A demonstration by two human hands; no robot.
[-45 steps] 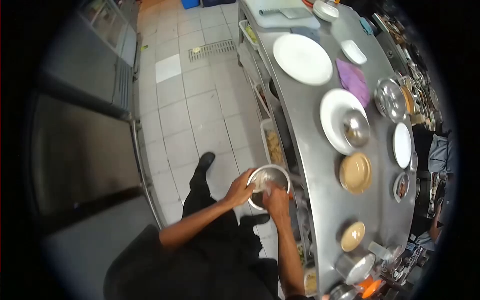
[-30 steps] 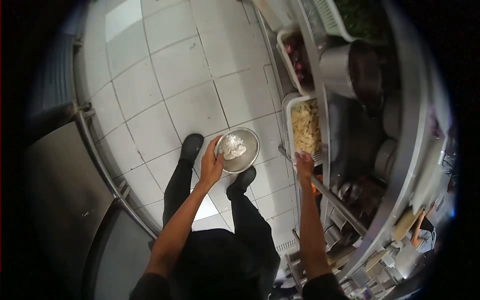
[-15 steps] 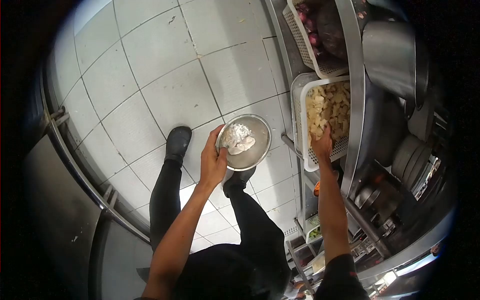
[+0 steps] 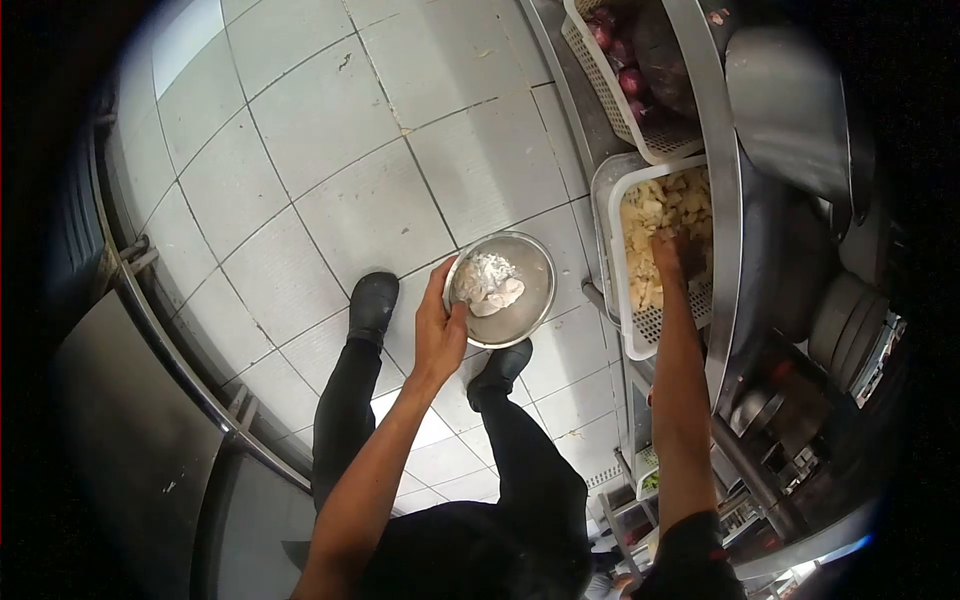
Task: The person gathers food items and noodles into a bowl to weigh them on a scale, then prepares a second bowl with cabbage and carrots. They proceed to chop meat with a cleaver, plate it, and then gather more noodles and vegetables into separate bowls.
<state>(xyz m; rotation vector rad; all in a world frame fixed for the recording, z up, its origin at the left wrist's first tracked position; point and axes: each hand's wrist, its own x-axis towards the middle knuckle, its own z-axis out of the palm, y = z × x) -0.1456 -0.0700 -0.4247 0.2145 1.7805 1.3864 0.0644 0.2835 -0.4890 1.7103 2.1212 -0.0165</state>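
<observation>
Bowl [image 4: 500, 291]: in left fingers [image 4: 458, 312] | pale chunks [image 4: 650, 215]: at right fingers [image 4: 664, 240]

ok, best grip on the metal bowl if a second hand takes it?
Probably pinch the bowl by its right rim, from the right: the round edge is bare there, while the left hand covers the left edge and the white contents sit nearer it.

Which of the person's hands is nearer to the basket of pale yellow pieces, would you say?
The right hand: it is in the basket, among the pieces. The left hand is off to the basket's left, gripping the bowl.
</observation>
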